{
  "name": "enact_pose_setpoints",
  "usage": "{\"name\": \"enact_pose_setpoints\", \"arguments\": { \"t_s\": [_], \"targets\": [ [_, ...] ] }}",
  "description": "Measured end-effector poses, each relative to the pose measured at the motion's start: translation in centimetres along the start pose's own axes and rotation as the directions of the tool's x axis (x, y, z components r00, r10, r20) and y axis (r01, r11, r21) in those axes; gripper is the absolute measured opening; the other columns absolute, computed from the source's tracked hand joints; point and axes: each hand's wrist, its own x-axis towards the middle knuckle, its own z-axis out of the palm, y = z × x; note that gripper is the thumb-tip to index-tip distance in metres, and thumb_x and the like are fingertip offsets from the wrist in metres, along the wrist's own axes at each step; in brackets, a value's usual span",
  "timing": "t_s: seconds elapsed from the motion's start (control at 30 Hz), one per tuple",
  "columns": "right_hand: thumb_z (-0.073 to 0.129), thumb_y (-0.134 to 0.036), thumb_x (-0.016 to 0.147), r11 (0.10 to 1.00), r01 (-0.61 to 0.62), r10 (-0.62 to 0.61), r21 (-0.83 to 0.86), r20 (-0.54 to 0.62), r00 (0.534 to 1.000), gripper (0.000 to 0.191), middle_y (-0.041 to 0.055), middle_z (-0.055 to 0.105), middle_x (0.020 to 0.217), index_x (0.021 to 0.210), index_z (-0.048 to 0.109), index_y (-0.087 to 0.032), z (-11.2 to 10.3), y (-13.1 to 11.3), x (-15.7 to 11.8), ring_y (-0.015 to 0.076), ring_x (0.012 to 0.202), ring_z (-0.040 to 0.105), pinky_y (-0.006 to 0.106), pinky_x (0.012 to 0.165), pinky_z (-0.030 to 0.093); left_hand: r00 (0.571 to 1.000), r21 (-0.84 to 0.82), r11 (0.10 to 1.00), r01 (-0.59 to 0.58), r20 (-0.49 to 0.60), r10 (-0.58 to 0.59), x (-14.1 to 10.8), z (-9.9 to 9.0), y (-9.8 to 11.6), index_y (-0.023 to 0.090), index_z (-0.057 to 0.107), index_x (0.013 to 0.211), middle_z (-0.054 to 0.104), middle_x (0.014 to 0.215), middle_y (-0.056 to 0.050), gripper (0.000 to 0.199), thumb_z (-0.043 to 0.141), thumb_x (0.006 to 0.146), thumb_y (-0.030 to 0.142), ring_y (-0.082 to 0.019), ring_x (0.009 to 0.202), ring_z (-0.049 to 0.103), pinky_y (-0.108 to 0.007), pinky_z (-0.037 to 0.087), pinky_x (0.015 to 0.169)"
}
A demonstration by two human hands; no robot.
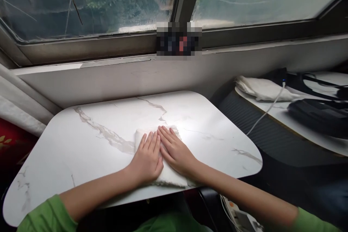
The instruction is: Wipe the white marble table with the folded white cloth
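Observation:
A folded white cloth (174, 175) lies flat near the front edge of a white marble-patterned table (103, 159). My left hand (146, 157) rests flat on the cloth's left part, fingers stretched out and pointing away from me. Beside it my right hand (176, 150) lies flat on the cloth as well, its fingertips close to or touching those of the left. Both palms face down and hide much of the cloth's middle. Neither hand grips anything.
Behind the table a wall runs up to a window frame (95, 47). To the right stands a second surface with a white cloth bundle (265, 87), a white cable (266, 112) and dark items. A white curtain (21, 98) hangs at the left. A power strip (239, 214) shows below the table.

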Motion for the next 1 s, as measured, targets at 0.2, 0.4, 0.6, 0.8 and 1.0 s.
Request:
{"name": "enact_pose_setpoints", "arguments": {
  "t_s": [0.2,0.4,0.6,0.8,1.0],
  "targets": [
    [0.029,-0.024,0.095,0.969,-0.202,0.204,-0.143,0.001,0.979,0.053,0.0196,0.039,0.148,0.142,0.043,-0.004,1.3,6.6,9.4,0.0307,0.141,0.030,0.054,0.115,0.024,0.995,0.020,0.996,0.086,0.038,-0.087,11.5,0.9,-6.8,0.001,0.028,0.148,0.022,0.156,-0.015,0.060,0.030,0.093,0.027,-0.023,0.146,0.018,-0.040,0.013,0.120],
    [0.032,-0.022,0.095,0.965,-0.222,0.221,-0.137,-0.026,0.975,0.050,0.0173,0.044,0.146,0.139,0.046,-0.004,0.8,10.6,16.3,0.0257,0.139,0.036,0.046,0.115,0.024,0.977,0.065,0.975,0.214,-0.031,-0.212,17.9,0.4,-10.3,-0.001,0.031,0.146,0.030,0.153,-0.018,0.058,0.032,0.091,0.020,-0.025,0.144,0.025,-0.042,0.015,0.119],
    [0.030,-0.023,0.096,0.977,-0.176,0.184,-0.118,0.057,0.981,0.052,0.0156,0.035,0.152,0.144,0.040,-0.004,-0.8,9.9,11.4,0.0241,0.143,0.028,0.044,0.118,0.020,0.970,0.093,0.967,0.239,-0.074,-0.233,15.0,1.3,-5.3,-0.006,0.032,0.144,0.030,0.152,-0.021,0.059,0.033,0.092,0.021,-0.029,0.143,0.025,-0.046,0.014,0.119],
    [0.022,-0.031,0.101,0.992,-0.078,0.088,-0.102,0.105,0.991,0.055,0.0112,0.025,0.156,0.152,0.024,-0.012,-3.9,5.4,-2.6,0.0217,0.146,0.017,0.049,0.118,0.020,0.994,0.098,0.993,0.068,-0.088,-0.060,6.5,2.4,5.6,-0.006,0.033,0.144,0.027,0.153,-0.022,0.059,0.030,0.095,0.029,-0.033,0.144,0.022,-0.048,0.017,0.119],
    [0.023,-0.029,0.101,0.981,-0.100,0.107,-0.167,0.038,0.994,0.058,0.0101,0.024,0.157,0.155,0.006,-0.016,-4.8,3.7,-8.7,0.0215,0.146,0.017,0.049,0.118,0.023,0.995,0.063,0.993,-0.097,-0.022,0.098,4.2,1.9,9.3,-0.006,0.031,0.145,0.024,0.153,-0.023,0.064,0.030,0.096,0.036,-0.034,0.144,0.019,-0.049,0.015,0.119]
  ]
}}
